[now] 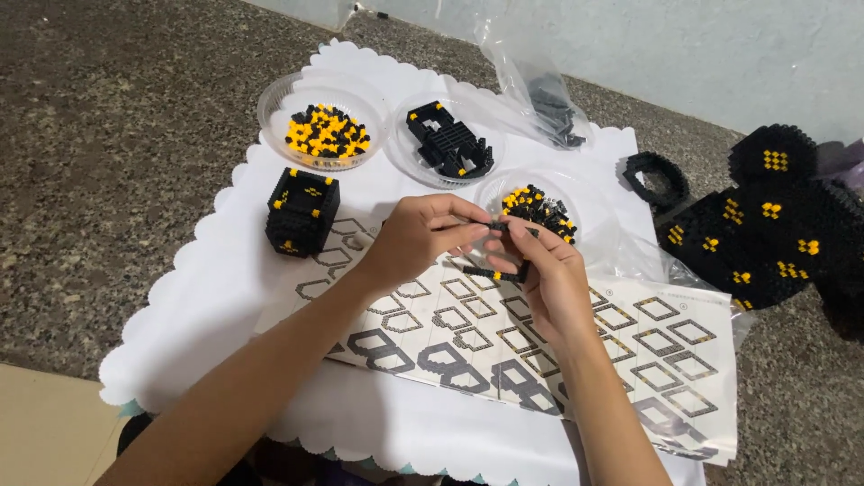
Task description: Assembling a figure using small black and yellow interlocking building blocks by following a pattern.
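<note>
My left hand (pixel 416 239) and my right hand (pixel 544 274) meet above an instruction sheet (pixel 648 346), fingertips pinched together on a small black brick piece (pixel 497 227). A thin black strip of bricks (pixel 490 272) hangs just below the fingers, against my right palm. Directly behind my hands stands a clear dish (pixel 585 193) of black and yellow bricks.
A black and yellow brick cube (pixel 301 211) stands at left on the white scalloped mat (pixel 207 306). Two more clear dishes (pixel 279 99) (pixel 405 153) hold bricks. A plastic bag (pixel 540 90) lies behind. A large black brick build (pixel 765 234) and a black ring (pixel 657 175) sit at right.
</note>
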